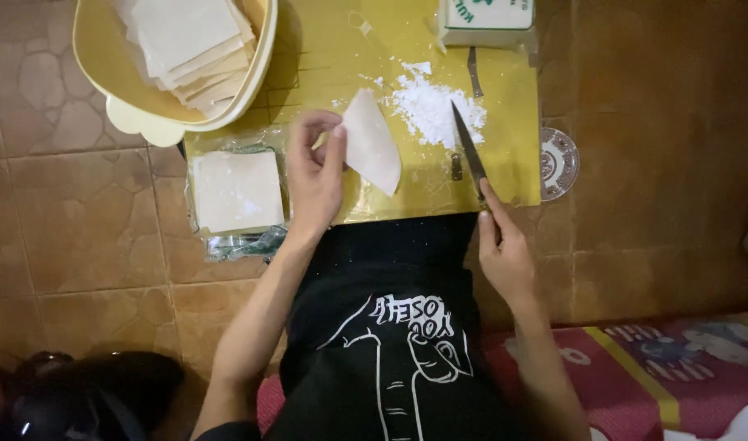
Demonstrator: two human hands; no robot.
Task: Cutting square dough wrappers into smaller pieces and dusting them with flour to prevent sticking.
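Clearly, each hand has its own thing, both over the yellow cutting mat on the tiled floor.
Left hand: the left hand pinches one thin pale wrapper sheet; its fingers are closed narrow on the sheet's left edge.
Sheet from the fingers: it hangs out to the right of the fingertips, lifted off the mat or only brushing it; which, I cannot tell.
Sheet axis: its long axis runs from upper left to lower right, the lower corner pointing toward the person's body.
Right hand: the right hand grips the knife by the handle, fingers wrapped shut around it.
Knife from the fingers: the blade reaches up and away from the fingertips, leaning slightly left.
Knife tip: it points at the heap of white flour, its edge touching or just beside the powder.
Sheet to blade: near but apart, the sheet left of the blade.
Nearer hand: the left is on the sheet; the right is well apart from it.
Beside the left fingers: a square wrapper stack on clear plastic lies just left.
Beyond the left fingers: a cream bowl holds more sheets.
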